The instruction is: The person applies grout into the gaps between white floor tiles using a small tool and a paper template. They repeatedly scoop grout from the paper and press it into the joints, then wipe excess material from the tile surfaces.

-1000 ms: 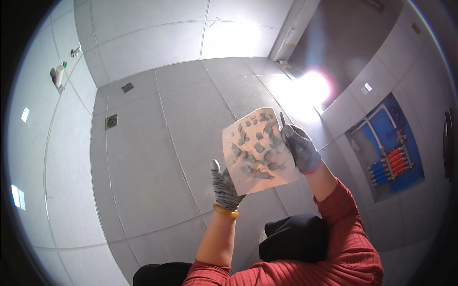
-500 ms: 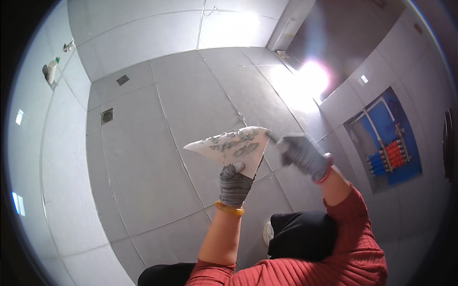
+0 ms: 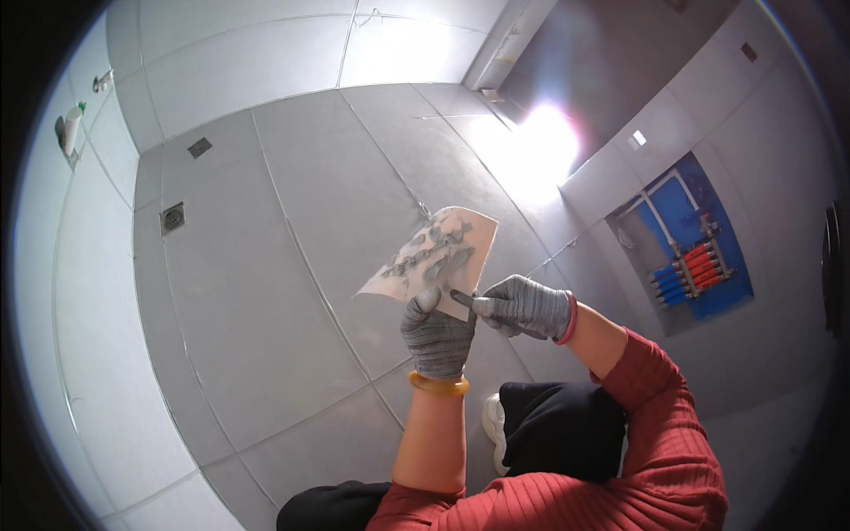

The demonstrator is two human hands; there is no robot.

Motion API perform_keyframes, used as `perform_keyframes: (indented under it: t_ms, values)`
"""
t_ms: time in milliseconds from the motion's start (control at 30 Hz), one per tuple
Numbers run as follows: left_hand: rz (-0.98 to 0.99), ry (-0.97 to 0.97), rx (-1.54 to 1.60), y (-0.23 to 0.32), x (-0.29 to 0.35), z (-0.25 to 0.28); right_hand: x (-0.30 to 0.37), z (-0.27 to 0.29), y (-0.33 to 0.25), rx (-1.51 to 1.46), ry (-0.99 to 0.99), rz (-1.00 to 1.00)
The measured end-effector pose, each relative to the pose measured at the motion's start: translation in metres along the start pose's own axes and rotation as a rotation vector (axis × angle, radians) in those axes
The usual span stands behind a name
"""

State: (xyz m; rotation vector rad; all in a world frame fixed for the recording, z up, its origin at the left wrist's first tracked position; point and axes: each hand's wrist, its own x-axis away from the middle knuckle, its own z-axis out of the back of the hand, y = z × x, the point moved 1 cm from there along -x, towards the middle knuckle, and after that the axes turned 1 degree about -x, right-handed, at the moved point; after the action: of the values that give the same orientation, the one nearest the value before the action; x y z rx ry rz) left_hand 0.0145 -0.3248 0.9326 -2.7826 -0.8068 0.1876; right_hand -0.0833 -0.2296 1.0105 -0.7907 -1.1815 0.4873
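My left hand (image 3: 438, 336), in a grey knit glove, grips the lower edge of a pale, bent sheet of card (image 3: 469, 257), its thumb on top. Dabs of grey paste (image 3: 436, 254) are spread over the upper face of the sheet. In my gloved right hand (image 3: 524, 307) is a small dark flat tool (image 3: 461, 299) with a rounded end. That end lies over the lower right corner of the card, close to my left thumb. Whether it touches the card I cannot tell. The rest of the tool is partly hidden by my right fingers.
Large grey floor tiles (image 3: 239, 354) with pale joint lines stretch below, with a square floor drain (image 3: 173, 218) at left. A manifold with red and blue pipes (image 3: 695, 270) sits in the right wall recess. A bright light (image 3: 542, 146) glares near the doorway. My black-clad knee (image 3: 562, 434) is close by.
My right hand has come down and left from beside the card's upper right corner to its lower right corner. The card has tilted toward me, and the whole view has shifted slightly.
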Motion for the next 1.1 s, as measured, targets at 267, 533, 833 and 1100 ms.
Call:
perform_keyframes:
  t_ms: [267, 533, 833, 1100]
  values:
    - [-0.279, 0.035, -0.408, 0.034, -0.025, -0.017, 0.028, -0.019, -0.048, 1.011, 0.47, 0.152]
    - [-0.465, 0.151, -0.575, 0.03, -0.047, 0.017, -0.032, 0.031, -0.002, 1.678, 0.095, 0.997]
    - [-0.926, 0.362, -2.326, 0.015, -0.049, 0.063, -0.216, 0.215, 0.167, 1.693, -0.53, 0.068]
    - [-0.888, 0.682, -1.808, 0.014, -0.045, 0.067, -0.268, 0.233, 0.236, 1.885, -0.888, 0.235]
